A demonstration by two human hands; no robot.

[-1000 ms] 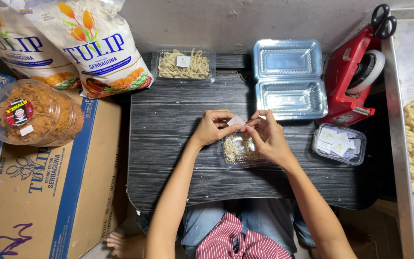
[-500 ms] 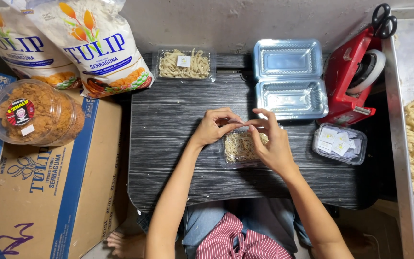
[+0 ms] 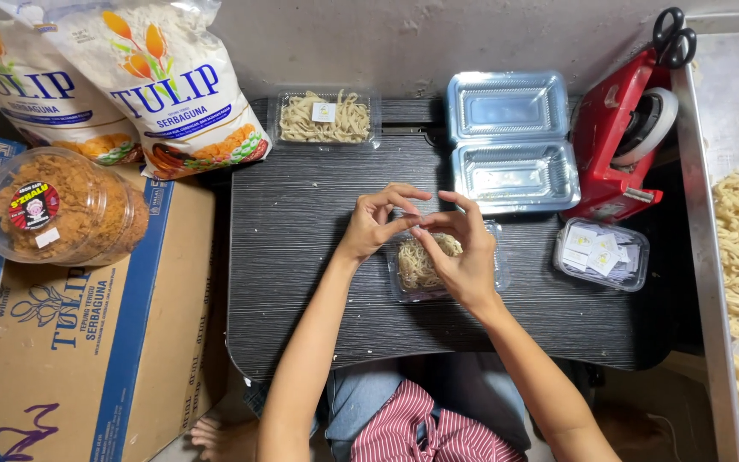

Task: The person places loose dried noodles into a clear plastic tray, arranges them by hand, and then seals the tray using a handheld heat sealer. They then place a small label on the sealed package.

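left hand [image 3: 375, 221] and right hand [image 3: 462, 252] meet over clear noodle tray [image 3: 421, 265], fingertips pinched narrow, contents unclear; empty open container [image 3: 511, 141] at 1 o'clock.

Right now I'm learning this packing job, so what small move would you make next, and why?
Probably lower both hands and set the small piece pinched between the left hand and right hand onto the clear noodle container. The finished noodle container at the back has a small white label on top.
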